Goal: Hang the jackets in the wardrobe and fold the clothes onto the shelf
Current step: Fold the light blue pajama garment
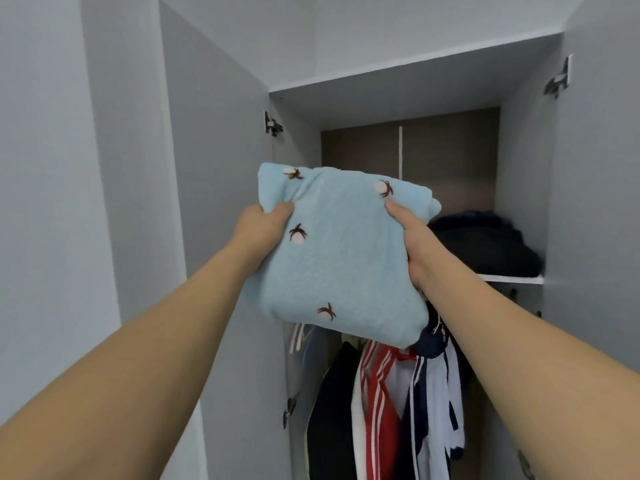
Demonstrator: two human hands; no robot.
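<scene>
Left hand (265, 233) and right hand (414, 244) each grip a side of folded blue garment (346, 258), raised before wardrobe shelf (509, 279) holding dark clothes (485, 244).

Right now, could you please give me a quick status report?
Left hand and right hand grip folded blue garment. Raised before shelf. Dark clothes already there.

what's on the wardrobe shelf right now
A pile of dark clothes lies on the right of the shelf. The folded blue garment, held up in front, hides the shelf's left part.
</scene>
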